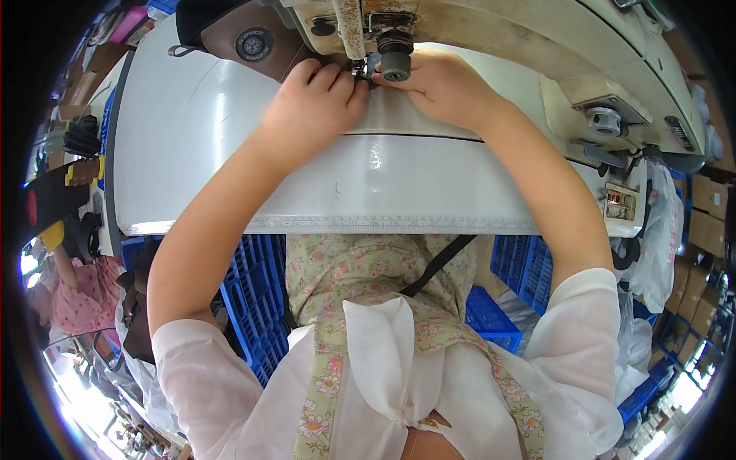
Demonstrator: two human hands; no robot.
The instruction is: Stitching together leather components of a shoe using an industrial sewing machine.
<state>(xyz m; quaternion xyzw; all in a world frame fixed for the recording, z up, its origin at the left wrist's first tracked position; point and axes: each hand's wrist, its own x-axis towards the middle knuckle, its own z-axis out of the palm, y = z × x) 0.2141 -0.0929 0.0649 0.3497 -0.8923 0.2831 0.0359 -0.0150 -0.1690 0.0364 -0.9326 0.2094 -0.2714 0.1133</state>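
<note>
A sewing machine [491, 31] stands across the top of the view, its presser foot [359, 70] down near the bed. To the left of the needle lies a brown and black fabric piece [287, 47] with a round dark emblem and a small loop at its left end. My left hand [316, 103] is closed on this piece's near edge, its fingers curled beside the presser foot. From the right, my right hand [448, 88] reaches in with its fingertips pressed together at a small dark bit by the needle; a dark knob [395, 65] partly hides them.
The white machine table [192, 169] has a ruler strip [345, 224] along its front edge. Blue plastic crates [257, 299] stand below it. A clear plastic bag [658, 238] hangs at the right, near cardboard boxes [707, 215]. Another person in pink [88, 295] is at the far left.
</note>
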